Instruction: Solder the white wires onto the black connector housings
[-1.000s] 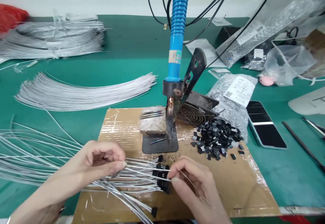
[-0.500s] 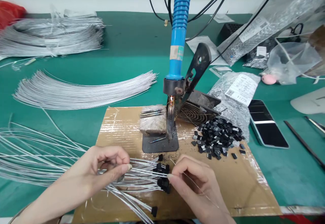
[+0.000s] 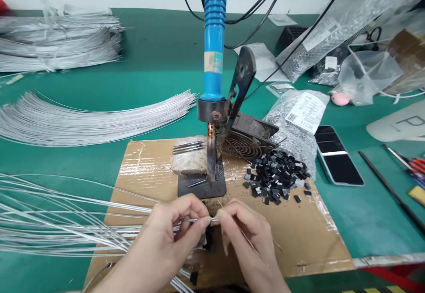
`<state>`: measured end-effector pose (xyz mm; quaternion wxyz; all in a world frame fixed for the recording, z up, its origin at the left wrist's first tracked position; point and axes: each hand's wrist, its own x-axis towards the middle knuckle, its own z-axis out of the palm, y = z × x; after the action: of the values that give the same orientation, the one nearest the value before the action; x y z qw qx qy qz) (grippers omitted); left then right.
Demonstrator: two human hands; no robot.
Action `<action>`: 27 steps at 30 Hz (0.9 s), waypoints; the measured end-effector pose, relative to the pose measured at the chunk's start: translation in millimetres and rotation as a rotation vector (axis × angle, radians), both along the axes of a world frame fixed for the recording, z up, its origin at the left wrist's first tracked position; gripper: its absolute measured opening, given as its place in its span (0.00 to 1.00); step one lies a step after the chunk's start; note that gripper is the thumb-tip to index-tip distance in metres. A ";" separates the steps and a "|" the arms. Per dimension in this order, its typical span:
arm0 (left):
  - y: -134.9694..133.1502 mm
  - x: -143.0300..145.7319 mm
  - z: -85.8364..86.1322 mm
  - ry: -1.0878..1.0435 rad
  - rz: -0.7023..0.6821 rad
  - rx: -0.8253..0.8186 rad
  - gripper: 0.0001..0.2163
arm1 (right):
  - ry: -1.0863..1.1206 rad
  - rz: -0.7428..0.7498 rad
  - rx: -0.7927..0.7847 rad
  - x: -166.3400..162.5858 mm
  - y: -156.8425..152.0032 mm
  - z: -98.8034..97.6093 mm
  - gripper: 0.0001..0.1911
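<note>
Thin white wires (image 3: 214, 220) are held above the cardboard sheet (image 3: 299, 244), near the middle of its front half. They are pinched between thumb and forefinger of the left hand (image 3: 168, 240), and their far end is gripped by the fingertips of the right hand (image 3: 247, 226), where a fine loose strand (image 3: 246, 239) is also carried.

The work is judged to be partway along: black connectors (image 3: 194, 278) are seen on wire ends near the cardboard's front edge, while many loose connectors (image 3: 279, 178) are heaped by its right edge. A bundle of white wires (image 3: 99, 127), lying behind the cardboard's back left corner on the desk (image 3: 159, 71), appears unworked.

The held wires look straight, slim and pale, with a silvery glint at the fingertips; their ends are hidden, so whether anything is fitted cannot be told.
</note>
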<state>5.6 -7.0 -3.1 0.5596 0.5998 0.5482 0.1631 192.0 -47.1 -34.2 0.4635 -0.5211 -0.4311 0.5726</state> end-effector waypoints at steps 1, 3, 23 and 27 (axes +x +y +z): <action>2.2 0.9 2.0 -0.024 0.018 -0.019 0.14 | 0.067 -0.039 -0.008 1.7 -0.7 -2.0 0.21; 5.8 2.0 6.1 -0.047 0.044 -0.027 0.14 | 0.193 -0.113 -0.015 5.4 -1.7 -5.2 0.26; 0.7 -0.6 2.3 0.035 0.088 0.166 0.12 | 0.043 -0.144 -0.069 -10.3 0.9 11.2 0.07; -4.5 -3.2 -1.7 0.078 0.059 0.242 0.10 | 0.222 -0.177 -0.211 -14.3 -0.3 12.5 0.10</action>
<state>2.4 -11.5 -4.8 0.4562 0.6526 0.5632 0.2209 177.7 -47.4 -21.7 0.4997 -0.5362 -0.2672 0.6256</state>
